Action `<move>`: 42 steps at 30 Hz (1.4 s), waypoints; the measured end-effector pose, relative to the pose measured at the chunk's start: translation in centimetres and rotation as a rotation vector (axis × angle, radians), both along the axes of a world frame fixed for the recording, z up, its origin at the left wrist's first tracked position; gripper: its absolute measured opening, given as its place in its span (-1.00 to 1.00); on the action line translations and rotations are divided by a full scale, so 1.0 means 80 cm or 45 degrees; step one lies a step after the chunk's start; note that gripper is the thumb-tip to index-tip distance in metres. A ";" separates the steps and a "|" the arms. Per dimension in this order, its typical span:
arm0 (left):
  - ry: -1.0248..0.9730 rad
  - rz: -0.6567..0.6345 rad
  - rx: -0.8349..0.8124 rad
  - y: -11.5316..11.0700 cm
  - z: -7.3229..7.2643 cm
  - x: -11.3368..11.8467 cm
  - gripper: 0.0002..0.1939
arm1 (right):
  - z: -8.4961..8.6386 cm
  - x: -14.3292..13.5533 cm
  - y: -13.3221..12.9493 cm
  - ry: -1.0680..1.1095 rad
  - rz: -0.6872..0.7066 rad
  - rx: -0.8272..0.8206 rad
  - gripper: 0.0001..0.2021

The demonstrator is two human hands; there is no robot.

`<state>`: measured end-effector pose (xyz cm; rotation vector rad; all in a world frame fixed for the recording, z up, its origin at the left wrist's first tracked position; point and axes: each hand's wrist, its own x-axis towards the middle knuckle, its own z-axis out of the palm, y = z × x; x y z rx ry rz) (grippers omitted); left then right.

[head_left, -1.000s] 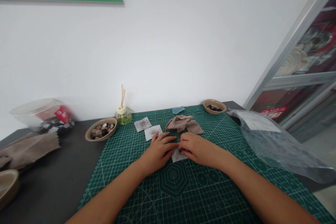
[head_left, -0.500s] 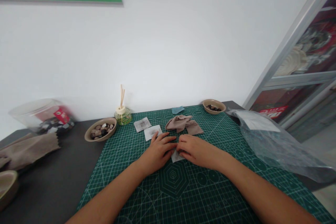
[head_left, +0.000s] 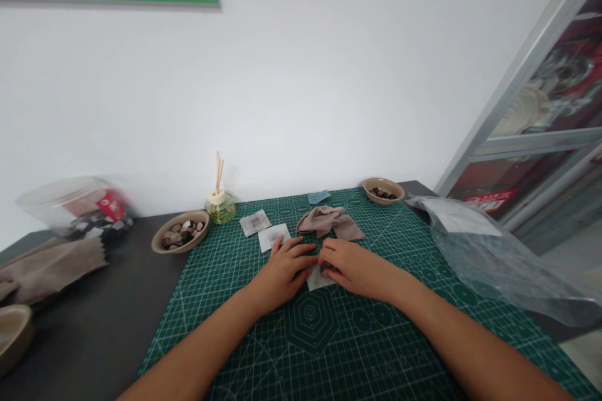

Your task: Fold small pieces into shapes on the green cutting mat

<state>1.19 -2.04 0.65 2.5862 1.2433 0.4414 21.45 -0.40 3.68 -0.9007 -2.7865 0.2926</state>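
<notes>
My left hand (head_left: 281,272) lies with its fingers spread, its fingertips at the left edge of a small square of pale, grey-smudged paper (head_left: 320,281). Over that same square, my right hand (head_left: 350,266) is closed, its fingers pinched around a small dark piece that looks like a stone, mostly hidden under them. Just beyond the left fingers are a white square with a grey smudge (head_left: 274,237) and a greyer square (head_left: 255,223). A crumpled taupe cloth (head_left: 324,220) rests past the right hand.
The squares lie on a green cutting mat (head_left: 376,357). At its back stand a bowl of dark stones (head_left: 383,191), a blue scrap (head_left: 319,197) and a reed diffuser (head_left: 220,207). Left are a bowl of mixed stones (head_left: 181,232) and a plastic tub (head_left: 75,207); right, a clear bag (head_left: 493,263).
My right hand has shifted very slightly to the right over the paper square, showing a little more of it. My left hand stays where it was.
</notes>
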 end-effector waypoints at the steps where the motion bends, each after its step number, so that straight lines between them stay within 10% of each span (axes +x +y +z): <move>1: 0.000 -0.001 -0.002 0.000 0.000 0.000 -0.68 | 0.000 0.000 0.000 0.005 0.008 -0.001 -0.91; 42: 0.007 -0.002 0.019 0.001 -0.003 -0.001 -0.69 | 0.003 0.002 0.001 0.032 0.051 -0.064 -0.87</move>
